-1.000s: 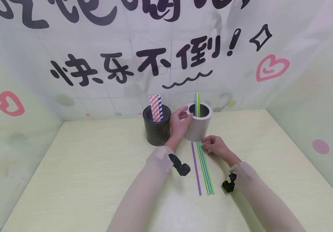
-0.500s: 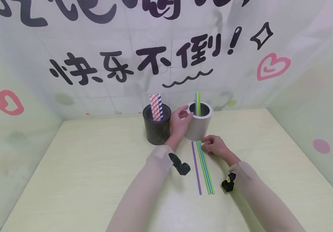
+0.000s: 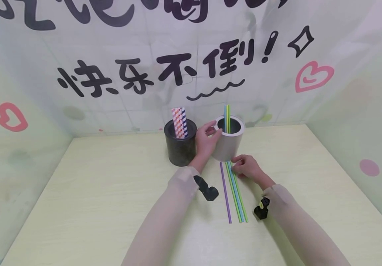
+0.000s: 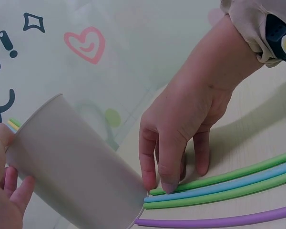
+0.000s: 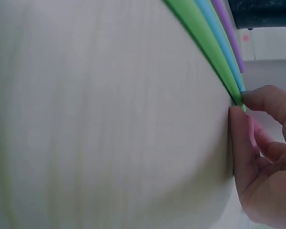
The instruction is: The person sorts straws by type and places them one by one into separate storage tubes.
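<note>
In the head view my left hand (image 3: 205,142) holds the grey cup (image 3: 227,147) by its left side, fingers and thumb at the rim. Blue and yellow-green straws (image 3: 228,114) stand in that cup. My right hand (image 3: 248,168) pinches the far end of the rightmost green straw (image 5: 200,40) between thumb and finger, just in front of the cup's base. Close beside it on the table lie a blue straw (image 4: 214,188) and another green straw (image 4: 214,197). A purple straw (image 3: 225,193) lies a little apart on their left.
A black cup (image 3: 181,153) holding several striped straws (image 3: 179,123) stands just left of my left hand. Behind the pale table (image 3: 94,199) rises a wall sheet (image 3: 137,118) with black lettering and pink hearts. Side walls border the table left and right.
The near ends of the rightmost green straw and the straws beside it have shifted slightly right. Both hands stay almost in place, and the cups have not moved.
</note>
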The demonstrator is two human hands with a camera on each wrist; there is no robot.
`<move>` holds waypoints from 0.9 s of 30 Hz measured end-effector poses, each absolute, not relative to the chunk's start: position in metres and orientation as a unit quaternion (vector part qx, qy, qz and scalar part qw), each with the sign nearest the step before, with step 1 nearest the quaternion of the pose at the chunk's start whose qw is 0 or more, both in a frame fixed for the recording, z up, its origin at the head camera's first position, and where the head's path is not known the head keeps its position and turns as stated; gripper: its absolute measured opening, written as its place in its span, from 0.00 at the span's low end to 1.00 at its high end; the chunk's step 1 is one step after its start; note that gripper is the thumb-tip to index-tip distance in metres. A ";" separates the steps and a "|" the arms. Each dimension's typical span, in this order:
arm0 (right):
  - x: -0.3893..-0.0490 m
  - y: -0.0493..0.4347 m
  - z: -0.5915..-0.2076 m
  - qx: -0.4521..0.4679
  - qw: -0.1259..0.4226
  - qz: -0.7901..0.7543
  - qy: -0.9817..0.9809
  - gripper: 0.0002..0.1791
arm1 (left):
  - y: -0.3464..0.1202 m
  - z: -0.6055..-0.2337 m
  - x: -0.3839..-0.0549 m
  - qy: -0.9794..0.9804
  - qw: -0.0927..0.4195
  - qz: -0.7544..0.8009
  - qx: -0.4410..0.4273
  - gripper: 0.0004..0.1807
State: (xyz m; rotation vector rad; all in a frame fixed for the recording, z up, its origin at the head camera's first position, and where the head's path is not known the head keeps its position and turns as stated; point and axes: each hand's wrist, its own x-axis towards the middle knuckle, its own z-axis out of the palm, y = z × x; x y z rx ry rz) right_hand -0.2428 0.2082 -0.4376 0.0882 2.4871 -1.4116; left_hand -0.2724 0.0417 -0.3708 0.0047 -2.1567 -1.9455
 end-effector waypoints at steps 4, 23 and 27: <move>-0.243 0.206 -0.440 0.023 0.128 -0.477 0.869 0.19 | 0.042 -0.371 -0.272 -0.738 0.117 -0.664 0.004 0.20; -0.240 0.216 -0.425 0.051 0.121 -0.537 0.833 0.20 | 0.041 -0.368 -0.270 -0.744 0.114 -0.659 0.007 0.21; -0.242 0.222 -0.415 0.049 0.109 -0.556 0.823 0.21 | 0.041 -0.369 -0.271 -0.741 0.116 -0.661 0.005 0.21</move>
